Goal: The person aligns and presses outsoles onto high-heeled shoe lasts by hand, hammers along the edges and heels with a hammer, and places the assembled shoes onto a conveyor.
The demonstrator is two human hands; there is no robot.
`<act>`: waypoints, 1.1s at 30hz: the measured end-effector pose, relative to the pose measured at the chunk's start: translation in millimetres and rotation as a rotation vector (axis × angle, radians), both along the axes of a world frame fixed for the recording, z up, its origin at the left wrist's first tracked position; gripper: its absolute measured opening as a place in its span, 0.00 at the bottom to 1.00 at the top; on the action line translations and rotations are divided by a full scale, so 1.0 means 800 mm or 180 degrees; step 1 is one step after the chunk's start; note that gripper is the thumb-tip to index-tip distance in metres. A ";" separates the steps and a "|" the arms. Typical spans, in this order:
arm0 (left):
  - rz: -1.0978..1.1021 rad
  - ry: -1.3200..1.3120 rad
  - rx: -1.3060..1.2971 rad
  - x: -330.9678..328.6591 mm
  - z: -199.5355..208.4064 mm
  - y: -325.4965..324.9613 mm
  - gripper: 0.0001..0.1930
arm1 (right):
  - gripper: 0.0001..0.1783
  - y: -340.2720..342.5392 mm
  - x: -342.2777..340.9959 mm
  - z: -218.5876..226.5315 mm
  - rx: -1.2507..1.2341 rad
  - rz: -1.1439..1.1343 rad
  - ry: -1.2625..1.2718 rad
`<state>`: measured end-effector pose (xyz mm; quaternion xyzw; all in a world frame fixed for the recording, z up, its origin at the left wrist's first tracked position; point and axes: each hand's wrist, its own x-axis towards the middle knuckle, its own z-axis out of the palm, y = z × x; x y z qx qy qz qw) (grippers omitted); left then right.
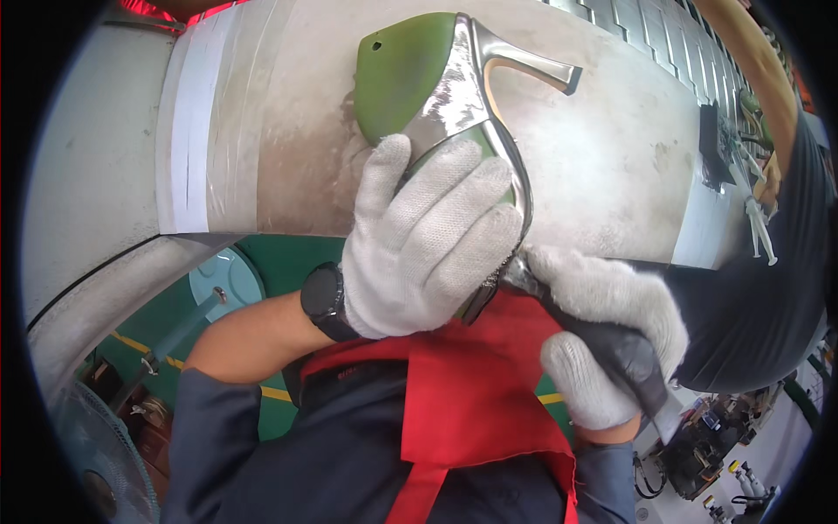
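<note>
A silver high-heeled shoe [447, 92] on a green shoe last [403, 65] lies sideways on the pale work surface. Its heel [537, 68] points away to the upper right. My gloved left hand [432, 231] grips the front half, with fingers across the upper and the thumb on the far left side, hiding much of the toe part. In my gloved right hand [607, 319] is a hand tool with a dark wrapped handle [615, 354]. The tool's metal head [521, 275] is at the shoe's sole edge near the toe; whether it touches is hard to see.
The work surface [305, 113] has tape strips [194, 131] at its left. A conveyor of metal slats [642, 31] runs at the upper right. At the right edge a co-worker's arm [764, 79] reaches in. A fan [105, 445] stands lower left, by a round blue-green disc [225, 278].
</note>
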<state>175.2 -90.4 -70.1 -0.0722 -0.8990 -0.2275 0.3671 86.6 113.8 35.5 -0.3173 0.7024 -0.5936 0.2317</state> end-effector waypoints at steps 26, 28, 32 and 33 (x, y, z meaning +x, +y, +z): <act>-0.0010 0.0352 0.0036 -0.011 -0.001 0.002 0.26 | 0.25 0.010 0.053 0.025 -0.0618 -0.0958 0.0399; 0.0002 0.0338 0.0040 -0.009 0.000 0.004 0.25 | 0.28 -0.003 0.057 0.019 -0.1409 -0.1764 0.0220; 0.0119 0.0492 0.0022 -0.018 -0.006 0.004 0.26 | 0.24 -0.018 0.029 0.015 0.0245 -0.0992 -0.0130; 0.0007 0.0355 0.0034 -0.013 -0.002 0.003 0.25 | 0.24 -0.021 0.041 0.004 -0.0196 -0.1082 -0.0266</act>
